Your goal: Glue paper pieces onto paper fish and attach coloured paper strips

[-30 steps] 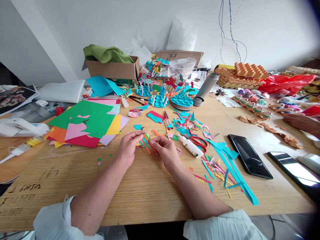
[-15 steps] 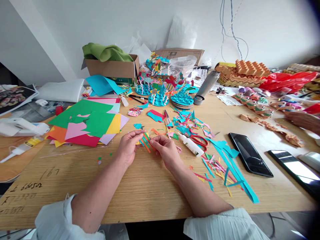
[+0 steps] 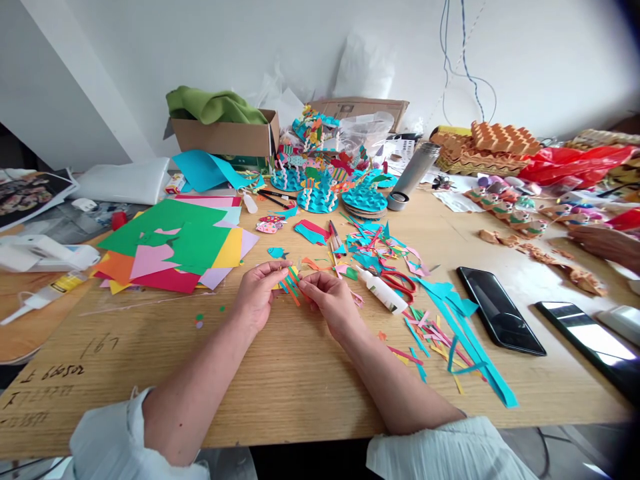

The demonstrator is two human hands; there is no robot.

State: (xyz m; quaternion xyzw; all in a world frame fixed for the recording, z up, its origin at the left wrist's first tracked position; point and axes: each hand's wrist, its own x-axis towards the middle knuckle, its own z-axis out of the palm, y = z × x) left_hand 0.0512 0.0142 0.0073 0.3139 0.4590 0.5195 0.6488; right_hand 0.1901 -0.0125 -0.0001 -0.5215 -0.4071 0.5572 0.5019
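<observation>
Just above the middle of the table, my left hand (image 3: 259, 293) pinches a small striped paper piece (image 3: 291, 288) with orange, green, blue and yellow strips on it. Its thumb and index finger close on the left edge. My right hand (image 3: 330, 298) has its fingertips closed at the right edge of the same piece, and the fingers hide part of it. A blue paper fish (image 3: 277, 253) lies just beyond the left hand. To the right of my right hand are a white glue bottle (image 3: 384, 291) and red-handled scissors (image 3: 401, 283).
Stacked coloured paper (image 3: 165, 247) lies at left, with paper scraps (image 3: 425, 333) at right. Two phones (image 3: 500, 310) rest farther right. Blue decorated craft pieces (image 3: 317, 190) and a steel flask (image 3: 414, 175) stand behind. Another person's hand (image 3: 607, 241) shows at the right edge.
</observation>
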